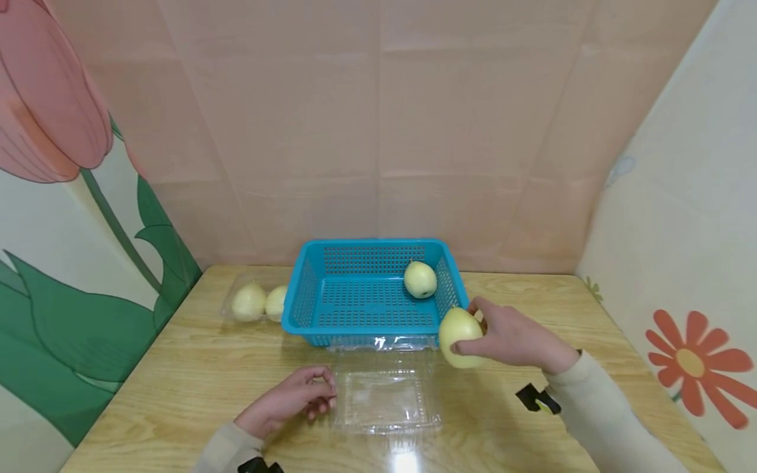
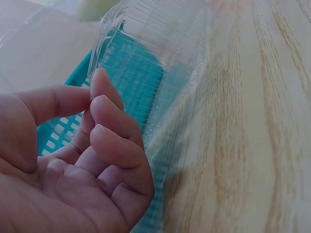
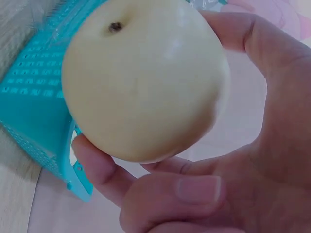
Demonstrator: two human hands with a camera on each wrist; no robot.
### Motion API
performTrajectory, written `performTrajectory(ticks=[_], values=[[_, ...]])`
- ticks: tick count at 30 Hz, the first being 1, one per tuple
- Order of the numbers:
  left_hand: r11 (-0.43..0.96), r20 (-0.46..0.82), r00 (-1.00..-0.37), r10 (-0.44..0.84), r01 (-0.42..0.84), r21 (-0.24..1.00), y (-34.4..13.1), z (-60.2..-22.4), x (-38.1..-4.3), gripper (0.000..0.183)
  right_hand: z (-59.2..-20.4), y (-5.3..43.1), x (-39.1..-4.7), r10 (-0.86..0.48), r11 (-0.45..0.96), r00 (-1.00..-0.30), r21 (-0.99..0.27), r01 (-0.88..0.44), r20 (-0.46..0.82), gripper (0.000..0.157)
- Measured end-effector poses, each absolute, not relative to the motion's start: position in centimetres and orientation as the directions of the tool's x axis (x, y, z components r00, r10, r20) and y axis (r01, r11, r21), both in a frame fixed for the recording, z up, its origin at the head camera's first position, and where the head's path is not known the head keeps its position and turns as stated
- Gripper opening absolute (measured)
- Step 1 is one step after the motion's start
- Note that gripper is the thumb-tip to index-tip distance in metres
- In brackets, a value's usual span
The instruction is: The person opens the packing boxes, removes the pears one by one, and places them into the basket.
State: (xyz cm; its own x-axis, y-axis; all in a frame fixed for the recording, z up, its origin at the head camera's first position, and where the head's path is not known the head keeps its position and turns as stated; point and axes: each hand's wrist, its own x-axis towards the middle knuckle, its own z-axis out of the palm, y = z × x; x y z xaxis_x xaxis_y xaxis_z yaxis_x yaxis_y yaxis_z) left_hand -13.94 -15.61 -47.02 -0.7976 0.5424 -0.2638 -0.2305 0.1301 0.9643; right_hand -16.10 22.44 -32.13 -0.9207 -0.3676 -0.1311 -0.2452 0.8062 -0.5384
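Note:
My right hand [image 1: 511,335] grips a pale yellow pear [image 1: 458,336] between thumb and fingers, above the table near the blue basket's front right corner. In the right wrist view the pear [image 3: 146,82] has a dark spot at one end, with my fingers curled around it. At the left edge of a clear plastic box [image 1: 384,397], my left hand [image 1: 298,397] pinches the rim with thumb and index finger. The left wrist view shows those fingertips meeting at the box wall [image 2: 146,29], the other fingers curled. Nothing lies inside the box.
Behind the clear box stands a blue plastic basket [image 1: 331,332] with one pear [image 1: 420,280] at its right side. Left of it, another clear container holds two visible pears [image 1: 248,302], one partly hidden by the basket. A wooden table [image 1: 189,368] lies beneath, with walls behind and beside.

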Motion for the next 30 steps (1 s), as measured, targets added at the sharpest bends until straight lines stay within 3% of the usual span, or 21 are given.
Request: performTrajectory(ticks=[12, 30], values=[[0.122, -0.247, -0.800, 0.547, -0.216, 0.969, -15.7, -46.7, -14.0, 0.008, -31.6, 21.5, -18.4, -0.303, 0.818, -0.947, -0.540, -0.198, -0.111, 0.071], [0.118, -0.252, -0.803, 0.540, -0.224, 0.967, -15.8, -47.0, -13.7, 0.007, -31.3, 19.4, -22.9, -0.330, 0.832, -0.941, -0.493, -0.253, -0.073, 0.074]])
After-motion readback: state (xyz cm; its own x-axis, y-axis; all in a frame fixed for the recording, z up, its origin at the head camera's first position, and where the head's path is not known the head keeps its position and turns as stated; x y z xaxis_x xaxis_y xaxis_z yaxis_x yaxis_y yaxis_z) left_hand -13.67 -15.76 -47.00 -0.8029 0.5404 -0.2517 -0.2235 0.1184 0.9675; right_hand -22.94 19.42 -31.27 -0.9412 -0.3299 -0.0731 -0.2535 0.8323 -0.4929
